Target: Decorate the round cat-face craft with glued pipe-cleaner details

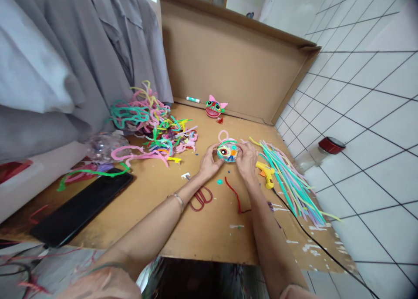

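Note:
Between both hands, just over the table, is a small round clear craft face (227, 152) with an eye, an orange spot and coloured pipe cleaner trim; a pink loop (224, 136) rises from its top. My left hand (210, 162) grips its left side with thumb and fingers. On the right edge, my right hand (246, 157) has its fingers closed against it. Scissors with red handles (201, 199) lie beside my left forearm, their blades partly hidden under it. A red pipe cleaner (233, 192) and a small teal disc (220, 182) rest below the hands.
A yellow glue gun (268, 173) with a black cord lies right of my hands, beside a bundle of straight pipe cleaners (290, 181). Tangled pipe cleaners (153, 120) are heaped at left, near a black phone (81, 203). A finished-looking craft face (215, 107) stands by the cardboard wall (225, 59).

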`<state>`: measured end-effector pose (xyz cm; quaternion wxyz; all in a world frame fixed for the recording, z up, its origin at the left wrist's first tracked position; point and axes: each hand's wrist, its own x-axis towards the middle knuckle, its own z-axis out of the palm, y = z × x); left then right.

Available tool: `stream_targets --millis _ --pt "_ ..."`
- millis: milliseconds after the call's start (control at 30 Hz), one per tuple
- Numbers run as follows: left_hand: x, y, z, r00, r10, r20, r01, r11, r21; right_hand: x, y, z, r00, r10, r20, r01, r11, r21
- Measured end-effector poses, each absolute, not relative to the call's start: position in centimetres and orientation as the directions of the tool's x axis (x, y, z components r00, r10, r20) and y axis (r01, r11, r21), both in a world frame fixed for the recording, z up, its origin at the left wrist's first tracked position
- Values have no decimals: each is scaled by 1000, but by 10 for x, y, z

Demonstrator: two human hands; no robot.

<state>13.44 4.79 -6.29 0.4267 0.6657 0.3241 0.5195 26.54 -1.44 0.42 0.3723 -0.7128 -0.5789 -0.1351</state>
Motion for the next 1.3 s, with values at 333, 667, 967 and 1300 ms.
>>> stream_targets --millis 333,667,967,1300 --pt "135 50 -66 263 862 432 41 -458 888 264 -17 5 248 725 642 944 -32 -328" --pt "133 48 -62 284 862 420 26 -445 895 266 -18 4 201 779 593 965 -52 -259" --pt "133 48 -62 281 859 427 21 -450 893 266 -19 5 212 795 568 964 -77 -253" --pt "134 50 -65 276 857 435 22 -458 888 266 -18 6 225 782 581 958 -69 -278"
